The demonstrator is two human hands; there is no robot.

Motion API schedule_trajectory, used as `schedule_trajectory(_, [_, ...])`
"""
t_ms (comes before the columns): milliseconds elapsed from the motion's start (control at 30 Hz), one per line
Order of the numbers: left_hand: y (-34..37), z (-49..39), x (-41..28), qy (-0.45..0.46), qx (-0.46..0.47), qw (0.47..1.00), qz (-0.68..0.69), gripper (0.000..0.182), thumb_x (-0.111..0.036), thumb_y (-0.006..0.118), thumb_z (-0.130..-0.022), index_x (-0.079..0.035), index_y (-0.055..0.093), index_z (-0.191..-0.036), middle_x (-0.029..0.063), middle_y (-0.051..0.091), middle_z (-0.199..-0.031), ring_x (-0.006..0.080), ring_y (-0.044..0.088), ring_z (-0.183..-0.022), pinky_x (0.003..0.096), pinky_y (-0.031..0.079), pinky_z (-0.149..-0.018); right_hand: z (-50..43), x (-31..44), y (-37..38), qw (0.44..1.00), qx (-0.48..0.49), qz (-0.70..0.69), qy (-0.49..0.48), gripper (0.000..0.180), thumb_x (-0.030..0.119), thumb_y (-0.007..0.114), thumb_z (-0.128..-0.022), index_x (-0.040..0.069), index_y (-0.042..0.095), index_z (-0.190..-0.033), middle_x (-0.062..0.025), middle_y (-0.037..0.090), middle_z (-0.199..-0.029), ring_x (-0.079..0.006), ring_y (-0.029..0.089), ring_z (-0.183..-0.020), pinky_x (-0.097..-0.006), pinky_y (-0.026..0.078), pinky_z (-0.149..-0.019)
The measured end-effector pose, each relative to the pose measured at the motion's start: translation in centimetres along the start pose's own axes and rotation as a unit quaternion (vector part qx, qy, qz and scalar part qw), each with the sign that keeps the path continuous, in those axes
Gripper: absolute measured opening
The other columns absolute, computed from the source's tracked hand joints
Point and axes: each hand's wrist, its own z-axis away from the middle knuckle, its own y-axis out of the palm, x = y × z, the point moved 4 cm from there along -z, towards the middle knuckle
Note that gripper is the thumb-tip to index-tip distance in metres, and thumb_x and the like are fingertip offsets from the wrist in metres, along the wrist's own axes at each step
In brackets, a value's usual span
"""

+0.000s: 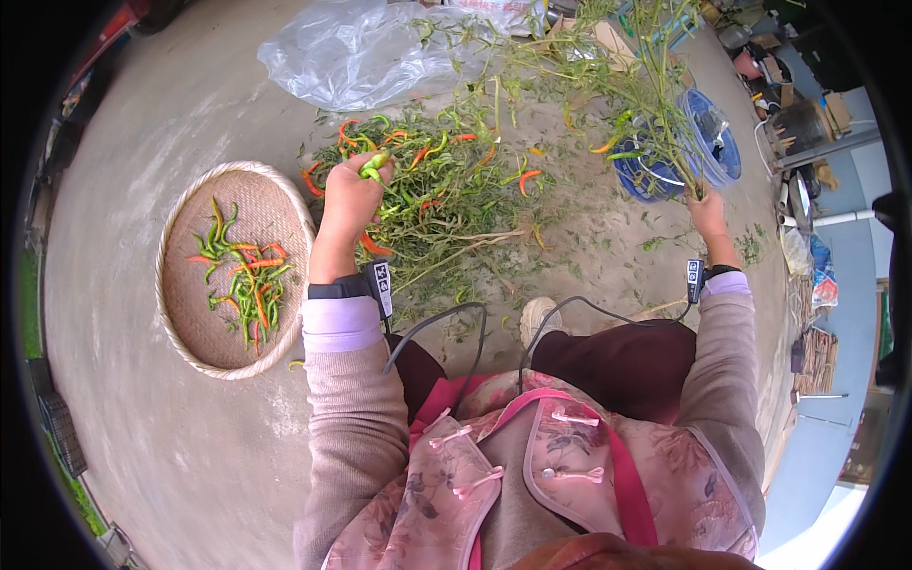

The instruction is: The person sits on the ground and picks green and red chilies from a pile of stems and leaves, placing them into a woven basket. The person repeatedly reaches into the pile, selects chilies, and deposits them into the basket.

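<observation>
My left hand (354, 192) is closed around several green chili peppers (373, 168), over a heap of cut pepper plants (427, 192) with red, orange and green chilies among the leaves. My right hand (705, 206) grips the stems of a leafy pepper plant (662, 92), whose branches spread up and to the left, with a few green and yellow chilies on them. To the left, a round woven basket (192, 306) lies on the floor and holds red, green and yellowish chilies (249, 281).
Clear plastic sheeting (356, 57) lies beyond the heap. Blue plastic buckets (719, 157) stand beside the held plant. Loose leaves and chilies litter the concrete floor (142, 399). Bundled sticks (819, 360) and assorted household items line the right wall. My shoe (539, 320) is near the heap.
</observation>
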Motion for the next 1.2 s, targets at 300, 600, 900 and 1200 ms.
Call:
schedule_trajectory(300, [1.3, -1.5, 2.5, 0.064, 0.035, 0.997, 0.010, 0.030, -0.001, 0.047, -0.087, -0.001, 0.053, -0.116, 0.0036, 0.060, -0.073, 0.0083, 0.052, -0.050, 0.0228, 0.044, -0.042, 0.2, 2.4, 0.9, 0.998, 0.047, -0.029, -0.005, 0.025, 0.014, 0.062, -0.076, 0.005, 0.061, -0.100, -0.0200, 0.062, -0.083, -0.0346, 0.060, -0.078, -0.0361, 0.047, -0.069])
schedule_trajectory(600, [2.2, -3.4, 4.5, 0.104, 0.075, 0.992, -0.005, 0.024, 0.001, 0.044, -0.089, -0.003, 0.058, -0.108, 0.0016, 0.055, -0.077, 0.0047, 0.047, -0.057, 0.0178, 0.039, -0.042, 1.7, 7.8, 6.1, 0.995, 0.034, -0.077, -0.052, 0.032, 0.010, 0.059, -0.069, 0.004, 0.060, -0.100, -0.0225, 0.061, -0.087, -0.0381, 0.058, -0.086, -0.0427, 0.047, -0.076])
schedule_trajectory(900, [2.9, -1.2, 2.3, 0.146, 0.099, 0.984, -0.040, 0.046, -0.001, 0.060, -0.082, -0.008, 0.043, -0.125, 0.0039, 0.064, -0.086, 0.0062, 0.050, -0.056, 0.0203, 0.039, -0.046, 0.6, 5.6, 4.2, 0.997, -0.002, -0.065, -0.035, 0.031, 0.011, 0.061, -0.070, 0.004, 0.060, -0.099, -0.0232, 0.061, -0.085, -0.0379, 0.058, -0.086, -0.0410, 0.046, -0.074])
schedule_trajectory(1200, [-0.5, -2.1, 3.2, 0.041, 0.004, 0.991, -0.128, 0.022, -0.019, 0.065, -0.083, 0.001, 0.063, -0.091, -0.0008, 0.055, -0.057, 0.0048, 0.043, -0.047, 0.0216, 0.033, -0.042, -0.5, 1.6, -0.6, 0.991, -0.109, 0.079, 0.018, 0.037, 0.008, 0.062, -0.072, 0.012, 0.058, -0.108, -0.0177, 0.062, -0.096, -0.0367, 0.058, -0.091, -0.0427, 0.047, -0.078])
